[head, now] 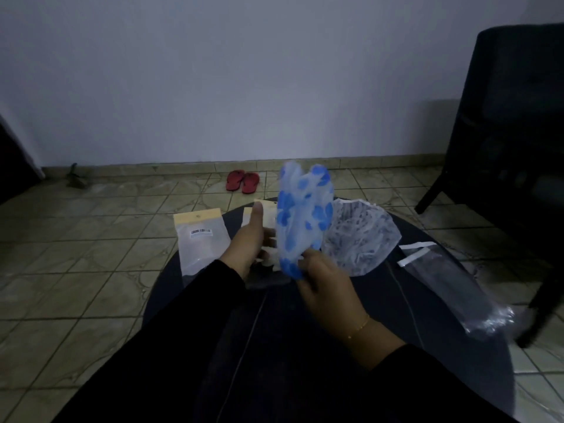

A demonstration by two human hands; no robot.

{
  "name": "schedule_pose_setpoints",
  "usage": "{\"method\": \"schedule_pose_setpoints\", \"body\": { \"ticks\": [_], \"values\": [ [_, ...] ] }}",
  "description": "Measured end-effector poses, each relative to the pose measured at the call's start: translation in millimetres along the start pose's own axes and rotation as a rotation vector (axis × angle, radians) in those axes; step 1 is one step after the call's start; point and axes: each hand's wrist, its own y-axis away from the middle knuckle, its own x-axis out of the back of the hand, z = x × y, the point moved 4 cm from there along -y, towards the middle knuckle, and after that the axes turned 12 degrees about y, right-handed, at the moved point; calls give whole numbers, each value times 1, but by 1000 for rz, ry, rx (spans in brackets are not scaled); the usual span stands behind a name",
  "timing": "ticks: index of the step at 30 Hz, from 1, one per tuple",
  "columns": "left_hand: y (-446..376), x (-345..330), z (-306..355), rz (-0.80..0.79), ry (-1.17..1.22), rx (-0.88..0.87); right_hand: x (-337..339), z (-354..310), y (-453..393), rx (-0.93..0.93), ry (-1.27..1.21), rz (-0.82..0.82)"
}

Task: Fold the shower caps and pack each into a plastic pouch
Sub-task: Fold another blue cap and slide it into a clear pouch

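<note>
Blue-spotted shower cap (303,221) pinched upright by right hand (326,282).

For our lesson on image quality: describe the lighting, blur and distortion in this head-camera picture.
Head view: dim overall, corners darkened; the blue-spotted shower cap and right hand are motion-blurred, the left hand slightly soft; the clear pouch at right is smeared with faint glare; floor tile lines bow from the wide-angle lens.
</note>
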Motion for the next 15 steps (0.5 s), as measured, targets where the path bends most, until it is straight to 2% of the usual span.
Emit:
{"method": "schedule_pose_setpoints", "body": {
  "ticks": [2, 5, 7, 9, 12, 14, 15],
  "values": [
    [14, -3, -3, -182, 197, 38, 3, -5, 14, 100, 73, -43],
    [35, 4, -10, -256, 222, 138, 13, -9, 33, 260, 193, -94],
    [49, 8, -18, -301, 253, 205, 21, -5, 46, 274, 435, -172],
    [66, 9, -23, -309, 264, 221, 30, 0, 56, 175, 632, -303],
    [88, 0, -34, -350, 149, 238, 45, 0, 64, -7, 606, -424],
    [102, -11, -39, -358, 122, 245, 51, 6, 66, -234, 420, -470],
    [106, -16, -43, -354, 114, 247, 55, 7, 67, -413, 215, -464]
  ]
}}
